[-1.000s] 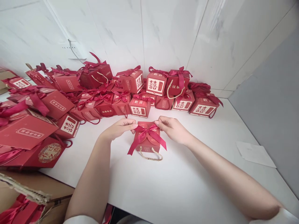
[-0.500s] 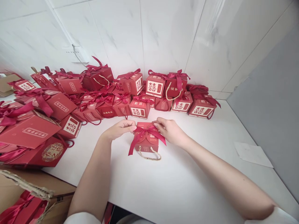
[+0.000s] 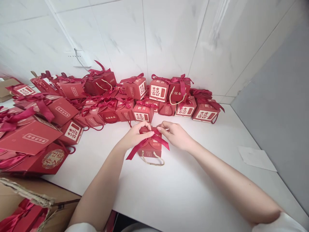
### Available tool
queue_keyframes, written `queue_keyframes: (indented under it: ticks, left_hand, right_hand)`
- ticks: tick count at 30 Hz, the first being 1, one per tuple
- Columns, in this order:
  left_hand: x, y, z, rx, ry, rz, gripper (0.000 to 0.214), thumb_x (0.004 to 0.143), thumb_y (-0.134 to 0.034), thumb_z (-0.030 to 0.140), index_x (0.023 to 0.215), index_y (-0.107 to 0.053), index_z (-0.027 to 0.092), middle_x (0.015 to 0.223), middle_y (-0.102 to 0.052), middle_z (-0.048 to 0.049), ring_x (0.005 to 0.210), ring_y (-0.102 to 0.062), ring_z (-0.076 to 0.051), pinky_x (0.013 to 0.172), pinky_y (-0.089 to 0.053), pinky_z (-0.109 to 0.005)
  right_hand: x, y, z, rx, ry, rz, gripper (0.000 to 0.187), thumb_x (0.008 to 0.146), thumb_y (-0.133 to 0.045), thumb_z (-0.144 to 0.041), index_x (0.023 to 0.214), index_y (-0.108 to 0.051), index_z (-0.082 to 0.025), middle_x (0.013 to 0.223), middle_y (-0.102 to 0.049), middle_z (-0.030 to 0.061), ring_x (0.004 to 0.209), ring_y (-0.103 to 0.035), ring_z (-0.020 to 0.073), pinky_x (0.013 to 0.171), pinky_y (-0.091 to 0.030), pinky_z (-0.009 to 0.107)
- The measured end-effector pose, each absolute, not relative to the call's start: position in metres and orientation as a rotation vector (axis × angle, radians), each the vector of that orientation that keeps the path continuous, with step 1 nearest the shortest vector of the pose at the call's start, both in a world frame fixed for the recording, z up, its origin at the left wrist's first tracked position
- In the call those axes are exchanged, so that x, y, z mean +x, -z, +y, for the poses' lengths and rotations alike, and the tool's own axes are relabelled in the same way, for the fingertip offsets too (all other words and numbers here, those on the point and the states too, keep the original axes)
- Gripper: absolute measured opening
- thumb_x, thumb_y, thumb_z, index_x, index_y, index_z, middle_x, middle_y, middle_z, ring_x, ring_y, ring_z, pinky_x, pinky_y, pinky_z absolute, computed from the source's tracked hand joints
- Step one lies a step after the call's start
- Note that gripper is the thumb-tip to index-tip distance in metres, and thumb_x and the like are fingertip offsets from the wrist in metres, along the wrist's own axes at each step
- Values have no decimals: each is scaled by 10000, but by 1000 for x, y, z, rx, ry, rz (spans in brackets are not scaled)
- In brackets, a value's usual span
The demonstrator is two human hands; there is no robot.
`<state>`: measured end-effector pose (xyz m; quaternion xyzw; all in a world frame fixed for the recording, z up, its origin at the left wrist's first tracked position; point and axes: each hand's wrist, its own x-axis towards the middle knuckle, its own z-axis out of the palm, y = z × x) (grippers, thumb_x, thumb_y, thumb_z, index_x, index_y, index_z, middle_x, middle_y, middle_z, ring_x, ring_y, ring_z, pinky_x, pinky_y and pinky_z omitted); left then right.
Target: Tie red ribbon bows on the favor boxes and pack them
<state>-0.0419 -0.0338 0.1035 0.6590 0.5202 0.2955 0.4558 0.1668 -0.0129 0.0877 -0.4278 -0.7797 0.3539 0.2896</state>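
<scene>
A small red gift box point(image 3: 152, 149) with a rope handle point(image 3: 153, 159) stands on the white table point(image 3: 188, 190) in front of me. A dark red ribbon point(image 3: 135, 149) is tied over its top, its ends trailing left and right. My left hand point(image 3: 135, 134) rests on the box top, fingers closed on the ribbon near the knot. My right hand point(image 3: 174, 134) pinches the ribbon from the right side. Both hands meet above the box.
Several finished red boxes with ribbons point(image 3: 159, 91) line the tiled wall behind. Larger red boxes point(image 3: 31, 138) pile up at the left. An open cardboard carton point(image 3: 26, 199) sits at the lower left. A white paper sheet point(image 3: 256, 158) lies at the right near a grey panel.
My left hand has moved right onto the box top, closing the gap to my right hand. The ribbon's bow loops have drawn in, and the left tail hangs lower.
</scene>
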Motion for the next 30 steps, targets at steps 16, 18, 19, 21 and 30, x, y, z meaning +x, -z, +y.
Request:
queue_keyframes:
  ticks: [16,18,19,21,30]
  left_hand:
    - [-41,-98,-27,1784,-620,1196,64,682,-488,176,744,-486,192,1025,-500,-28,955,-510,-212,830,-412,-316]
    - [-42,-97,-26,1779,-622,1172,77,668,-481,171,742,-479,192,1045,-510,-37,984,-514,-223,840,-417,-323]
    - [-42,-96,-26,1773,-628,1163,85,663,-480,167,744,-474,192,1042,-517,-39,993,-517,-226,838,-420,-324]
    - [-41,-94,-26,1756,-651,1150,108,656,-485,153,754,-465,193,1027,-532,-38,999,-527,-225,818,-429,-315]
    - [-80,-98,-24,1523,-538,927,731,781,-687,447,1437,-383,331,1497,-402,-98,1345,-453,-299,1014,-459,-401]
  right_hand:
    - [161,-79,-13,-1129,-1081,-2013,270,973,-441,-429,798,-509,-234,723,-648,-10,696,-652,175,659,-518,296]
    - [161,-79,-13,-1123,-1130,-1995,264,970,-446,-420,791,-499,-232,721,-645,-9,688,-666,176,649,-536,299]
    - [161,-79,-13,-1122,-1152,-1987,260,969,-447,-414,791,-498,-231,727,-650,-7,686,-671,176,647,-542,301]
    - [160,-78,-13,-1122,-1178,-1981,253,968,-447,-403,792,-498,-229,742,-664,-3,687,-679,176,650,-551,306]
    - [185,-95,-7,-1136,-1156,-2156,486,927,-477,-613,1244,-517,-246,1312,-618,96,1101,-644,242,916,-510,386]
